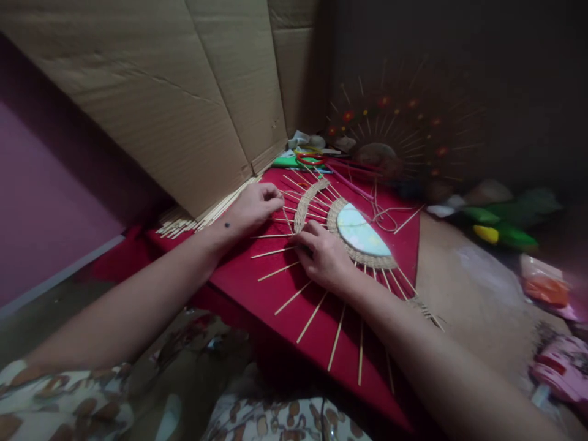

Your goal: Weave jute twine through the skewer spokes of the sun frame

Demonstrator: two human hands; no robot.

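From my distant place I see a fan-shaped piece (333, 217) lying flat on the red surface (250, 300), its thin sticks (312, 323) spreading out from a pale half-round panel (364, 231). My left hand (258, 205) is almost closed, with thumb and fingertips pinched on a thin cord (287, 218), which goes down toward the woven band (304, 207). My right hand (324, 252) is half curled over the sticks at the near end of this band; I cannot tell what its fingers have between them, because the hand itself hides it. I judge that the step in hand is weaving the cord around the sticks, one after another. The next move, I believe, calls for a gentle, even pull from the left, while the right steadies the stick, so that the band neither loosens nor bends it.
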